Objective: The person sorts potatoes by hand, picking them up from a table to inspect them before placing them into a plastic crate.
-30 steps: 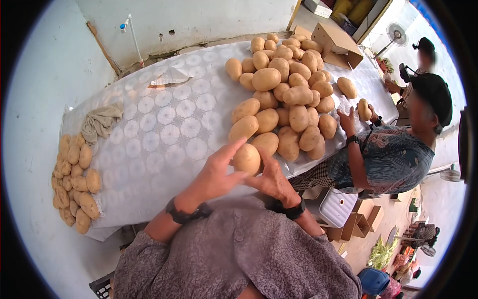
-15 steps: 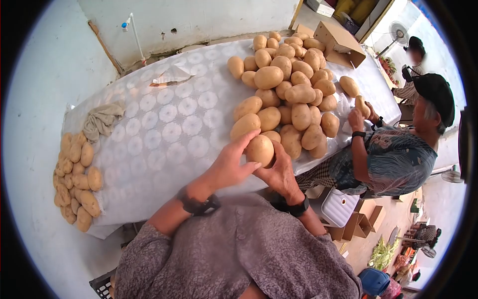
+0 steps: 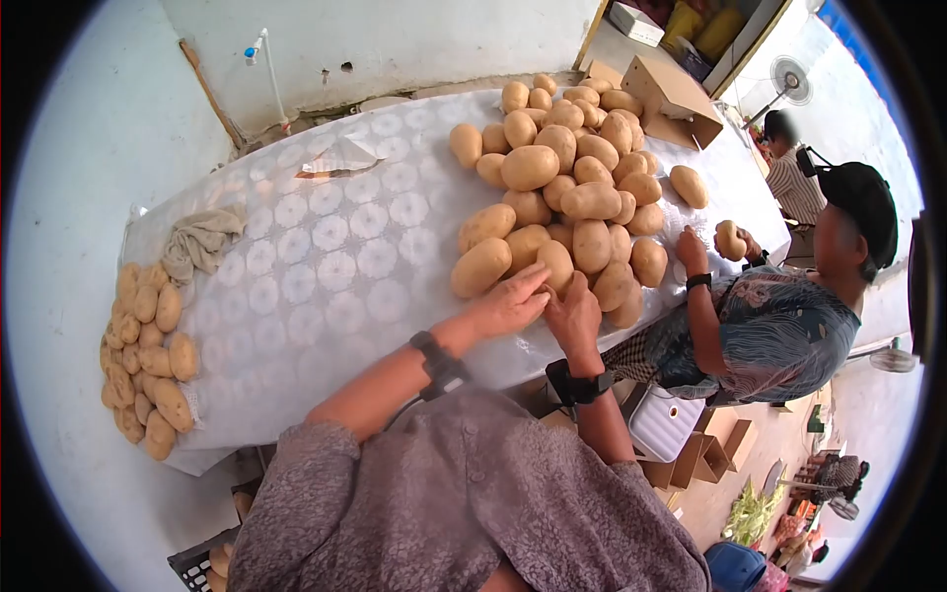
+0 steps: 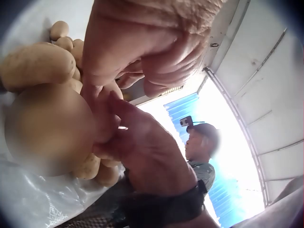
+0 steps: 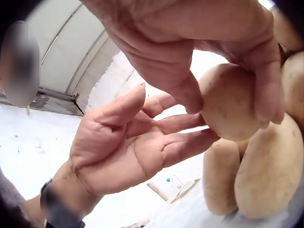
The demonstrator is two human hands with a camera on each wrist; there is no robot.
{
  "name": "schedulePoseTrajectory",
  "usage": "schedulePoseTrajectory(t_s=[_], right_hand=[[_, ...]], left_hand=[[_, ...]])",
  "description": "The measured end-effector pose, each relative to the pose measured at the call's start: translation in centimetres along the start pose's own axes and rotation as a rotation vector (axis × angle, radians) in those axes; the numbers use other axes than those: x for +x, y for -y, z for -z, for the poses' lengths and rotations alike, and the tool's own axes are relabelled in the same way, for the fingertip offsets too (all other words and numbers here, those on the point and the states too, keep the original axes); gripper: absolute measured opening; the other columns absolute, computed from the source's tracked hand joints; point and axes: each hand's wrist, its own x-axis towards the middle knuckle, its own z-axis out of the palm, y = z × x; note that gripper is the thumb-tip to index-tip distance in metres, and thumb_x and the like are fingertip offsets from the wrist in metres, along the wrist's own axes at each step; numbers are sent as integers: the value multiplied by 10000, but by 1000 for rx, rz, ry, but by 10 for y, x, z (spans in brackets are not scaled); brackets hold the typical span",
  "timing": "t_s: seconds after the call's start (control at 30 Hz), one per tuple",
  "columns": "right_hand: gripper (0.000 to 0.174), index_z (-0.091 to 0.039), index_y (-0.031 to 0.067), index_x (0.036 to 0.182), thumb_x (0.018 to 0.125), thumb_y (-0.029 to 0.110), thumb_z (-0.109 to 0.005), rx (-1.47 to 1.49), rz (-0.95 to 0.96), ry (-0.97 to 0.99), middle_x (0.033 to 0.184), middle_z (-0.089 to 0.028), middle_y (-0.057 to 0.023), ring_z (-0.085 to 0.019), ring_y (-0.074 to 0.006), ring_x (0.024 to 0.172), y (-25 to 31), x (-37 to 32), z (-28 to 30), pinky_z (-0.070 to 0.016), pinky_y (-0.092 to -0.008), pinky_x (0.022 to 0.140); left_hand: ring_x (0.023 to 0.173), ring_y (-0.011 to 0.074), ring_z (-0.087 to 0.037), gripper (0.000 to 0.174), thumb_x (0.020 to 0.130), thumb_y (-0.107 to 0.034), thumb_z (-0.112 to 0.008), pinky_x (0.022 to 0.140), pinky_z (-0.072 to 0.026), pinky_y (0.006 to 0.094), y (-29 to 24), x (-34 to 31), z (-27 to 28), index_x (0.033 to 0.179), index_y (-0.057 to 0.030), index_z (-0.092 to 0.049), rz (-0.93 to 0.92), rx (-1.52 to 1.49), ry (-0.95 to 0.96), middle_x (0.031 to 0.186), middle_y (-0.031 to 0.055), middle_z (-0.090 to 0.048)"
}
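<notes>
At the near edge of the potato pile, my right hand (image 3: 574,314) grips a potato (image 3: 554,264) between thumb and fingers. The right wrist view shows this potato (image 5: 230,102) against longer potatoes (image 5: 270,166) of the pile. My left hand (image 3: 505,304) reaches in from the left, its fingertips right at the held potato. Its fingers are extended and its palm (image 5: 123,156) faces the right wrist camera. In the left wrist view, both hands partly hide the held potato, and a blurred pile potato (image 4: 50,130) fills the left side.
A patterned plastic-covered table (image 3: 296,326) bears a second potato heap (image 3: 148,345) and a cloth (image 3: 202,240) at left. A cardboard box (image 3: 671,99) stands behind the main pile. At right, another person (image 3: 779,306) holds a potato (image 3: 730,241). Crates and cartons (image 3: 705,449) stand on the floor.
Both hands have moved forward from above the table's near edge, bringing the potato to the pile. My left hand has loosened from around it, its fingers now straighter. The other person's potato has shifted slightly.
</notes>
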Motion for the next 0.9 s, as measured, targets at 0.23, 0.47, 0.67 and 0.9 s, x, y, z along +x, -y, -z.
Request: schedulePoseTrajectory(t_s=[0.23,0.47,0.67,0.9], right_hand=[[448,-489,6,1043,798,315,-701,-193,40,-28,823,-642,-231,-637,-417,796,0,-7,7,-501,-491,664],[446,-531,19,1076,810,340,-687,-289,87,-109,912,-648,-230,-644,-388,831,16,-12,24,-513,-477,689],[345,-596,-33,1084,829,172,-706,120,168,60,836,-673,-191,-664,-263,602,28,-12,29,-504,-334,582],[268,-599,-45,1074,847,90,-642,304,199,495,791,-674,-158,-660,-183,632,68,-15,13,-490,-289,572]], left_hand=[[1359,328,-357,515,921,-176,-555,1112,-303,372,-7,-4,-2,1364,45,-412,128,133,128,1431,260,-377],[1175,282,-546,439,903,-149,-584,993,-446,342,-18,-30,23,1282,50,-489,235,-47,72,1282,205,-530],[1098,213,-596,373,909,-128,-584,934,-486,331,-28,-69,51,1245,27,-536,434,-233,-78,1156,141,-626],[1105,212,-608,303,921,-102,-571,903,-497,321,-48,-126,76,1200,14,-559,454,-267,-351,1122,125,-637]])
